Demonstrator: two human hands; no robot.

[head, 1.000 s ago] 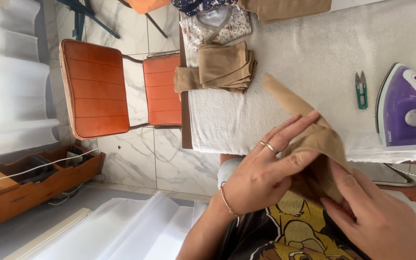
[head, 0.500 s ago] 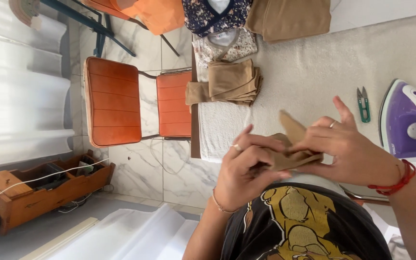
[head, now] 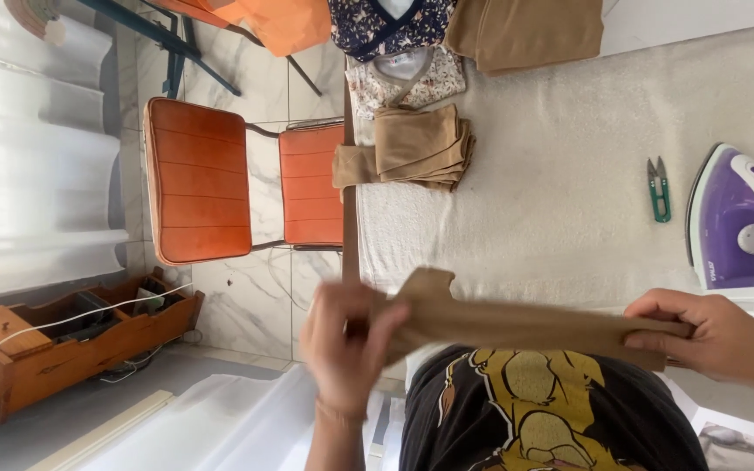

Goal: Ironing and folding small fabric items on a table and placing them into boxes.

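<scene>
Stretching a tan cloth (head: 525,324) taut between both hands, the person holds it level just above the near edge of the counter (head: 569,201), at about 6 o'clock in the view. The left hand (head: 346,340) is clenched around one end, with a short flap of fabric poking up past the fingers; the right hand (head: 713,336) pinches the other end at about 4 o'clock. Holding it by the two ends pulls the piece straight, likely so it lies smooth and even.

Counting what lies about: one stack (head: 416,146) of folded tan pieces sits at 12 o'clock from the cloth, near the counter's left edge, with one end drooping over it; how many pieces it holds I cannot tell. One purple iron (head: 739,222) stands on end at 3 o'clock, probably parked upright to keep its soleplate off the white padding. One small green snipper (head: 659,187) lies just left of the iron, within the right hand's reach. At the far edge, 12 to 1 o'clock, lie two patterned garments (head: 403,52) and one larger tan fold (head: 525,33). One orange chair (head: 229,187) stands off the counter at 10 o'clock, and one wooden box (head: 63,336) rests on the floor at 8 o'clock.
</scene>
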